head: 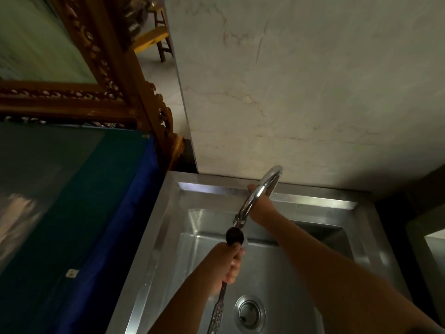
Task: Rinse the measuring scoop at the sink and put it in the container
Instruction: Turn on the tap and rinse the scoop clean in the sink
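Observation:
My left hand [227, 263] grips the metal handle of the measuring scoop. The scoop's dark round bowl [234, 235] sits right under the spout of the curved chrome faucet [258, 194], over the steel sink [156, 237]. The patterned end of the handle hangs down below my fist. My right hand [261, 206] reaches behind the faucet's arch at the back of the sink; its fingers are mostly hidden by the faucet. I cannot make out running water. No container shows in view.
The drain [250, 312] lies at the bottom of the basin. A blue-edged green surface [84, 201] borders the sink on the left, with a carved wooden frame [115, 75] behind it. A marble wall [313, 92] rises behind the sink.

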A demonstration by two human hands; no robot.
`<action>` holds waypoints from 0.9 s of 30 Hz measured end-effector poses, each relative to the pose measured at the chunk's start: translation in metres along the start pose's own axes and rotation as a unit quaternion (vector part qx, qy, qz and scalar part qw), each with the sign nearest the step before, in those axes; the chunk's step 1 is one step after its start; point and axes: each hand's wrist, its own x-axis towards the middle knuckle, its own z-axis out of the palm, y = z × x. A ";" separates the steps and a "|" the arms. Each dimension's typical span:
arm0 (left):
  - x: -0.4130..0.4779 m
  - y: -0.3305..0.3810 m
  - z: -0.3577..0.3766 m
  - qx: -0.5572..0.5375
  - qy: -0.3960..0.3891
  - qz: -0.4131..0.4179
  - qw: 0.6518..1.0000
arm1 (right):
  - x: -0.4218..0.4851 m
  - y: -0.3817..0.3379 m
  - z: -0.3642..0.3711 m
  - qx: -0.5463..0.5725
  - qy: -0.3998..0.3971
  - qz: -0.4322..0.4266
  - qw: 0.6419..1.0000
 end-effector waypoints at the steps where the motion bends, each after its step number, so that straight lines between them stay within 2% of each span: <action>1: -0.001 0.001 0.000 -0.005 -0.010 -0.002 1.000 | -0.002 0.001 0.001 -0.001 0.001 -0.004 1.000; 5: -0.006 0.000 -0.003 0.032 0.000 0.042 0.999 | -0.009 0.010 0.006 0.013 -0.003 -0.004 1.000; 8: -0.015 -0.005 -0.008 0.063 -0.028 0.075 0.995 | -0.017 0.007 0.004 -0.022 -0.004 -0.022 1.000; 13: -0.034 -0.011 -0.013 0.122 0.010 0.135 0.983 | -0.049 0.004 -0.005 0.049 -0.009 -0.004 0.999; 15: -0.042 -0.011 -0.010 0.141 0.027 0.141 0.980 | -0.069 0.004 -0.007 0.152 -0.051 0.019 0.987; 17: -0.051 -0.011 -0.005 0.167 0.037 0.154 0.973 | -0.094 0.002 -0.012 0.260 -0.107 0.048 0.958; 18: -0.056 -0.012 -0.001 0.176 0.037 0.159 0.971 | -0.106 0.002 -0.014 0.278 -0.124 0.050 0.951; 27: -0.099 -0.030 0.013 0.220 -0.060 0.124 0.966 | -0.198 -0.001 -0.041 0.284 -0.208 0.046 0.935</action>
